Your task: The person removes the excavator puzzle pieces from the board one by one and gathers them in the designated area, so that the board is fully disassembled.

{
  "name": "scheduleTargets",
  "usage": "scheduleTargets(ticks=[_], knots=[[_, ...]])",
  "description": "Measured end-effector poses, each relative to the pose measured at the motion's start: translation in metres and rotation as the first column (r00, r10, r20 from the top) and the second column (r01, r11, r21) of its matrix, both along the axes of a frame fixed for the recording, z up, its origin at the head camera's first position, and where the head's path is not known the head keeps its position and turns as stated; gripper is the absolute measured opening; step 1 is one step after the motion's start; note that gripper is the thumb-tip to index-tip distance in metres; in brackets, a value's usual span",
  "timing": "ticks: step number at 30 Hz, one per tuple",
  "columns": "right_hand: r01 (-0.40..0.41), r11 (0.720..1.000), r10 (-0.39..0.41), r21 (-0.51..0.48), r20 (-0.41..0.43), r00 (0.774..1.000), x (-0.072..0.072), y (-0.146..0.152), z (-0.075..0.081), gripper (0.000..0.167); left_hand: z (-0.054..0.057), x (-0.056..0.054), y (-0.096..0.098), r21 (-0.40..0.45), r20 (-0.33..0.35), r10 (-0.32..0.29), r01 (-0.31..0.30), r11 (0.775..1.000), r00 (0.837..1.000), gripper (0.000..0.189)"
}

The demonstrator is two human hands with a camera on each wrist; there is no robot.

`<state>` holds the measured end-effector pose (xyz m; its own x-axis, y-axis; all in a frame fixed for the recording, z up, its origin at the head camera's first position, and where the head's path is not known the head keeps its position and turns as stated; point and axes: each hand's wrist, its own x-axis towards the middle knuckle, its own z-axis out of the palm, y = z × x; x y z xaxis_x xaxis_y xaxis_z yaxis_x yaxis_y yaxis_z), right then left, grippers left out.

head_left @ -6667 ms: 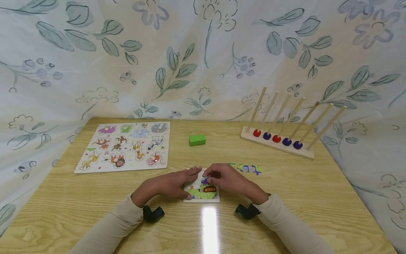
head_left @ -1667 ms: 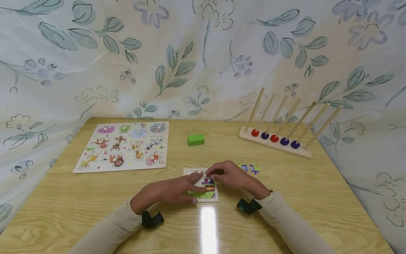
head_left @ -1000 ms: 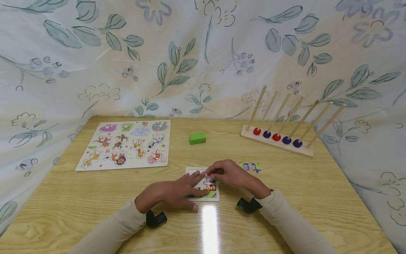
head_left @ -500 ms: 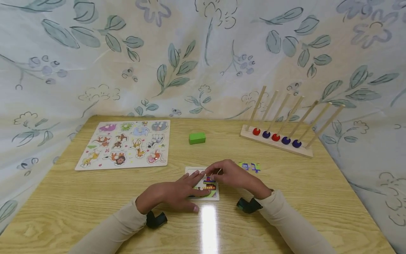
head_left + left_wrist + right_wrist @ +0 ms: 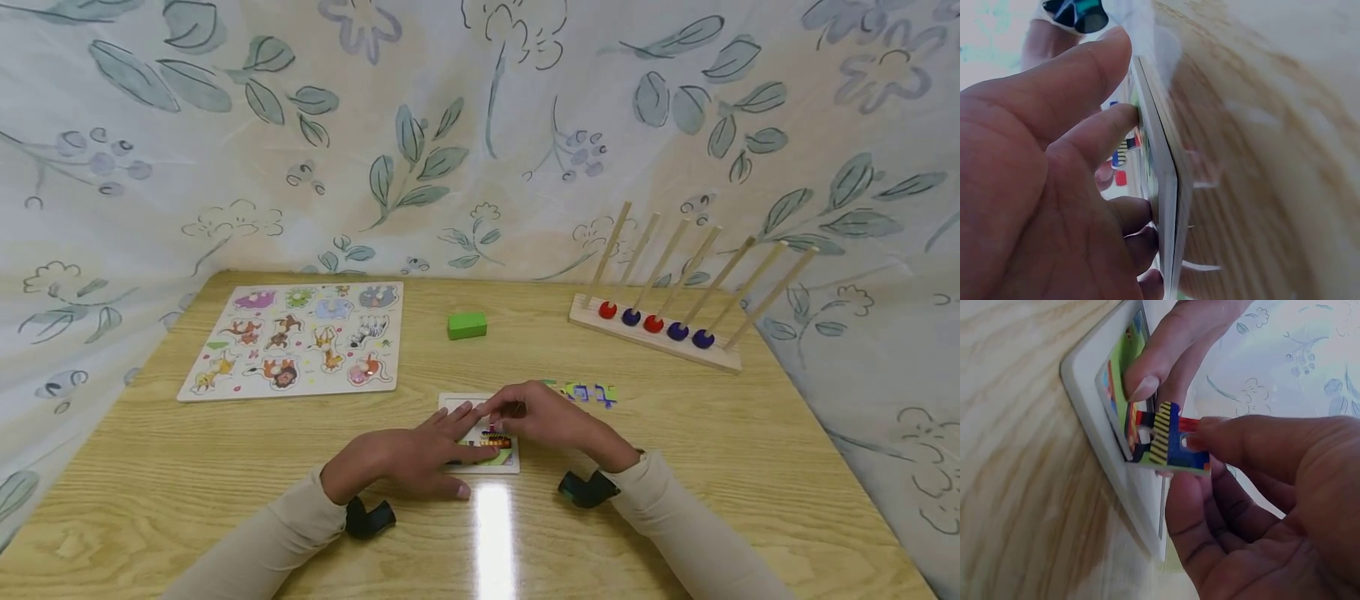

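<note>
My left hand (image 5: 420,458) lies over the left part of a small white-framed jigsaw board (image 5: 516,463), fingers spread and fairly straight. In the left wrist view its fingertips touch the board's face, the thumb (image 5: 1100,65) beyond the edge. Between thumb and fingers, my right hand (image 5: 543,421) pinches a jigsaw piece (image 5: 1175,440), blue with a yellow-and-black striped band and some red. The right wrist view shows that piece tilted, right over fitted pieces of green, red and orange (image 5: 1124,381). Part of the board is hidden beneath both hands.
Several loose jigsaw pieces (image 5: 588,392) lie just beyond my right hand. A green block (image 5: 467,326) sits behind the board. An animal peg puzzle (image 5: 296,342) is at the back left. At the back right stands a wooden rack (image 5: 656,333) with upright rods and red and blue beads.
Since the earliest frame, my left hand has slid toward the near edge, its index finger reaching across the lower pieces. In the last half second my right hand has shifted slightly left and nearer.
</note>
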<state>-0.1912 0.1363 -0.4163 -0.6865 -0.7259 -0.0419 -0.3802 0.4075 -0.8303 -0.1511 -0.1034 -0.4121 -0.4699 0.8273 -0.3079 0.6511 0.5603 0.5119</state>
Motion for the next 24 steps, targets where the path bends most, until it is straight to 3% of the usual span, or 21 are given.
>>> scheduleTargets(ticks=[5,12,15,24], knots=[[0.014,0.998,-0.013,0.054,-0.015,1.0,-0.0025,0.0015,-0.0013,0.016,-0.0007,-0.0008,-0.0007,-0.006,0.005,0.005,-0.005,1.0,1.0,0.063],[-0.018,0.995,0.031,0.1,-0.133,0.991,-0.0063,-0.0011,0.0003,0.014,-0.0012,-0.0004,0.0009,-0.002,0.0,0.005,-0.005,1.0,1.0,0.065],[-0.002,0.994,0.017,0.11,-0.144,0.989,-0.0054,-0.001,0.0004,0.014,-0.0014,0.0004,0.0022,-0.004,-0.015,0.001,-0.001,1.0,1.0,0.066],[0.005,0.998,0.006,0.064,-0.165,0.986,-0.0031,0.0015,-0.0048,0.016,-0.0002,0.0006,0.0032,-0.025,-0.01,0.014,-0.014,1.0,1.0,0.065]])
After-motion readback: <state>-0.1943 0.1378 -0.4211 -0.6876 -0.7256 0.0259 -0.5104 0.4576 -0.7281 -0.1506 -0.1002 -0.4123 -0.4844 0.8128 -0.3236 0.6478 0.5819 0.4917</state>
